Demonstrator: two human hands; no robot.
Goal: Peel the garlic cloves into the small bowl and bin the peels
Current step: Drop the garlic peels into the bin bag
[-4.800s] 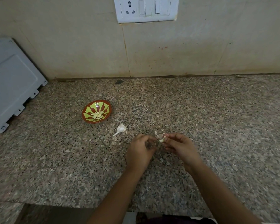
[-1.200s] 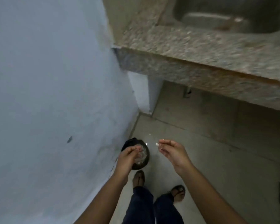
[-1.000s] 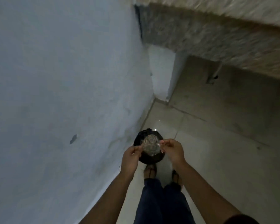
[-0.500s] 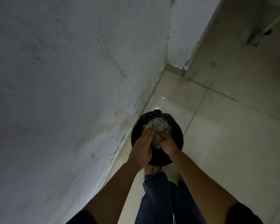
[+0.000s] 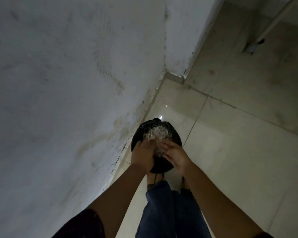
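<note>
Head camera, looking straight down: a person stands beside a grey wall (image 5: 58, 83), both hands close together above a round black bin (image 5: 175, 134) on the tiled floor (image 5: 230, 152). The left hand (image 5: 143, 156) and right hand (image 5: 176, 156) have fingers stretched out, each grip wide, nothing visibly held. Pale garlic peels (image 5: 156, 133) lie heaped inside the bin.

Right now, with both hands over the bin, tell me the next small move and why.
Probably brush the hands together once, so any clinging peel drops in. The left hand and right hand hover open-fingered above the mouth of the bin, where pale scraps lie; no peel shows in either hand, though that area is blurred.
</note>
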